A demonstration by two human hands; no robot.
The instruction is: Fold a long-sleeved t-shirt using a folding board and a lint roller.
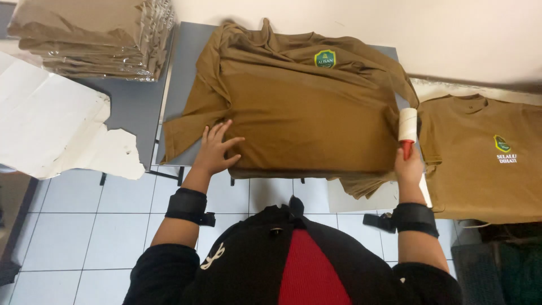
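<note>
A stack of brown T-shirts (305, 113) lies on a grey table (189, 62), the top one spread flat with a green chest badge. My left hand (217, 149) rests flat on the lower left part of the shirt, fingers spread. My right hand (407, 168) grips the red handle of a lint roller (407, 127), whose white roll stands at the shirt's right edge.
Another brown T-shirt (485, 158) with a badge lies to the right. Bagged folded brown shirts (96, 36) are piled at the back left. A torn white cardboard sheet (56, 127) lies at the left. Tiled floor shows below the table edge.
</note>
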